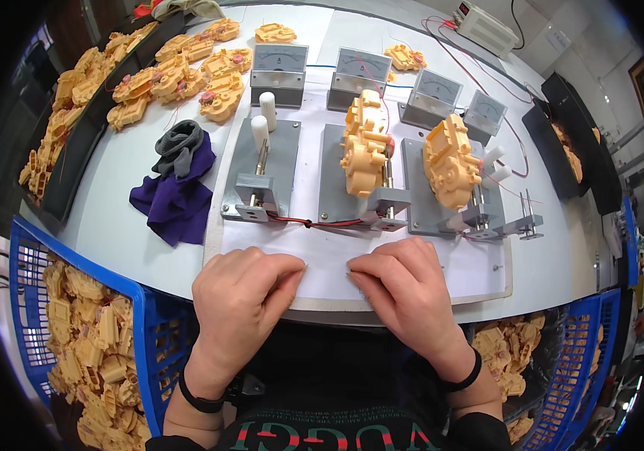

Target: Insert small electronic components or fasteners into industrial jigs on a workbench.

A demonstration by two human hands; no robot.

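Observation:
Both my hands rest at the near edge of the white work board (322,282). My left hand (239,301) is closed, thumb pressed against forefinger. My right hand (406,293) is pinched the same way, a short gap from the left. Whatever either pinch holds is too small to make out. Just beyond the left hand stands a grey test fixture (262,184) with white pegs and no housing on it. Past the right hand, a yellow plastic gear housing (365,150) sits on the middle fixture. Another yellow gear housing (451,165) is mounted on a fixture further right.
Behind the fixtures stand several needle meters (280,68). A purple cloth (175,199) lies at left, near loose yellow housings (175,79) and a filled black tray (74,161). Blue baskets of housings flank me, left (140,331) and right (571,368). A power supply (485,28) is at the back.

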